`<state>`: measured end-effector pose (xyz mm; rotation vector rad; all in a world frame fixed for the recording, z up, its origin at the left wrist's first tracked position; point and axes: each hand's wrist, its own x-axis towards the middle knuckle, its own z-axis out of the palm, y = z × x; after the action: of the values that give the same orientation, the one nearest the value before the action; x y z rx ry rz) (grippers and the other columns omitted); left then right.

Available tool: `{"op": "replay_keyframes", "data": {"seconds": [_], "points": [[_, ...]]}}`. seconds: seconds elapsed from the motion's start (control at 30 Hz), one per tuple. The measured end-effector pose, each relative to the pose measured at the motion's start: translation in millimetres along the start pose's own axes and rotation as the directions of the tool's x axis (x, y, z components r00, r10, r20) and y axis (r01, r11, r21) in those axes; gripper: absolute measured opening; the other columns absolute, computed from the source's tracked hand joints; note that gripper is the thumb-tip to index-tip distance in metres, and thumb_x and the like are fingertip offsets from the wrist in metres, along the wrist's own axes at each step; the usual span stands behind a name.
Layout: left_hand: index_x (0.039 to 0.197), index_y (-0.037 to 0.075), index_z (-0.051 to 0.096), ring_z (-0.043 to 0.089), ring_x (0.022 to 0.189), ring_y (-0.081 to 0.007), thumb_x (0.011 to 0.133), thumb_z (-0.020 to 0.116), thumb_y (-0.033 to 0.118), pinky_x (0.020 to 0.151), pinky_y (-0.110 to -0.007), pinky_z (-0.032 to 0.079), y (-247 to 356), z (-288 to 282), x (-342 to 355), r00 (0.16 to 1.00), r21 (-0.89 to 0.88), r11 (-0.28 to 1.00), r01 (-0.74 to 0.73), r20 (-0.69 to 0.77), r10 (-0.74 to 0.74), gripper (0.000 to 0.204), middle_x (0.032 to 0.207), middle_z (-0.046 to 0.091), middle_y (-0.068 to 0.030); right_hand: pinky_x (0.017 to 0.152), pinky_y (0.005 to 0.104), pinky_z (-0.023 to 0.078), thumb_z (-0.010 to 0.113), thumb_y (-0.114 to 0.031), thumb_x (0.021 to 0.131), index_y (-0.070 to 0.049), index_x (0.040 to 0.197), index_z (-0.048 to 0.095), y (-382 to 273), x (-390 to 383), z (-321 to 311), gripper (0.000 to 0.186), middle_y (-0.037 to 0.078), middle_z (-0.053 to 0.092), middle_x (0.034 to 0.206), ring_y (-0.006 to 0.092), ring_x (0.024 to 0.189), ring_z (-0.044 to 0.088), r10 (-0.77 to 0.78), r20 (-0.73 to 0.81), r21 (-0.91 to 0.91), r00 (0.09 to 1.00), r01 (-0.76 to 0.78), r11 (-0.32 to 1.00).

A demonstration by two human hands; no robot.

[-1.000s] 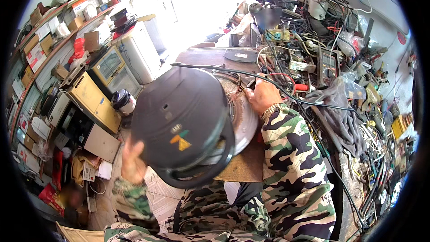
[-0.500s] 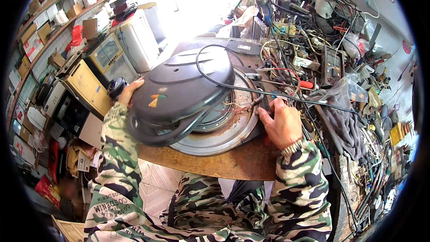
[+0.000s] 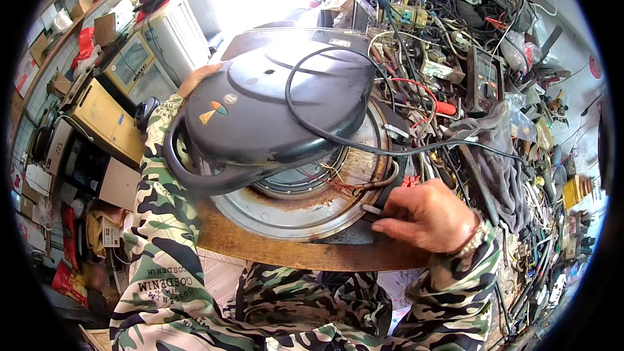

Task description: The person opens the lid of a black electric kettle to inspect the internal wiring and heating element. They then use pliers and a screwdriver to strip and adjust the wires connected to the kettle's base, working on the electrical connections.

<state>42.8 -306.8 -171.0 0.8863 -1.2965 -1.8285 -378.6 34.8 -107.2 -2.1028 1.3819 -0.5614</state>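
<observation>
A black lid with a loop handle and small coloured mark is tilted over a round rusty metal appliance base on the wooden bench. Thin wires show inside the base. A black cable loops over the lid. My left hand grips the lid's rear left edge, its fingertips partly hidden. My right hand is at the base's right rim, fingers closed around a small grey piece there.
At the right is a dense heap of wires, tools, a red coiled lead and grey cloth. Shelves with boxes line the left wall, beside a yellow cabinet and white appliances. A bright opening is at the back.
The lid has shifted back and its handle swung toward the left. My left hand has moved farther back; my right hand has moved down along the base's right rim.
</observation>
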Motion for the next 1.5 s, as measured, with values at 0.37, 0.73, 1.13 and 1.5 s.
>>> {"op": "replay_keyframes", "data": {"seconds": [0.37, 0.73, 1.13, 1.5], "points": [[0.138, -0.002, 0.062, 0.069, 0.11, -0.0194, 0.105, 0.065, 0.047, 0.099, -0.032, 0.056, -4.6, -41.7, -26.8, 0.988, 0.072, 0.995, -0.07, -0.132, 0.079, 0.059, 0.128, 0.07, -0.0153, 0.071, 0.0306, 0.056, 0.073, 0.0, 0.087, 0.004, 0.105, 0.074, 27.9, 70.6, -13.4, 0.019, 0.011, 0.075, 0.083, 0.0134, 0.076, 0.071, 0.019, -0.154, 0.244, 0.988, 0.019, 0.969], [0.121, -0.004, 0.068, 0.066, 0.098, -0.0124, 0.102, 0.067, 0.012, 0.087, -0.027, 0.054, 8.4, 90.6, -192.9, 0.611, 0.762, 0.627, -0.163, -0.421, 0.671, 0.024, 0.114, 0.071, -0.0073, 0.058, 0.0234, 0.05, 0.076, -0.002, 0.093, 0.001, 0.097, 0.074, 67.9, 81.3, 4.5, 0.005, -0.002, 0.069, 0.076, 0.0048, 0.064, 0.061, 0.057, -0.278, 0.525, 0.959, 0.103, 0.845], [0.13, 0.007, 0.067, 0.062, 0.12, -0.0401, 0.068, 0.087, 0.004, 0.105, -0.048, 0.052, -41.6, 267.7, -195.4, 0.694, 0.941, -0.307, -0.141, 0.315, 0.648, 0.065, 0.127, 0.068, -0.0145, 0.073, 0.0379, 0.058, 0.079, -0.014, 0.084, -0.003, 0.095, 0.079, 54.2, 73.9, 23.8, 0.015, 0.014, 0.077, 0.083, 0.0278, 0.078, 0.075, -0.132, -0.38, 0.114, 0.915, 0.188, 0.975], [0.136, 0.006, 0.063, 0.06, 0.127, -0.0381, 0.067, 0.09, 0.009, 0.112, -0.047, 0.049, -33.4, 254.9, -198.7, 0.742, 0.918, -0.366, -0.154, 0.352, 0.57, 0.073, 0.137, 0.064, -0.0156, 0.08, 0.0453, 0.057, 0.075, -0.018, 0.084, -0.006, 0.097, 0.081, 42.6, 71.2, 26.1, 0.018, 0.016, 0.077, 0.09, 0.0378, 0.088, 0.074, -0.246, -0.365, -0.056, 0.898, 0.242, 0.969]]}}
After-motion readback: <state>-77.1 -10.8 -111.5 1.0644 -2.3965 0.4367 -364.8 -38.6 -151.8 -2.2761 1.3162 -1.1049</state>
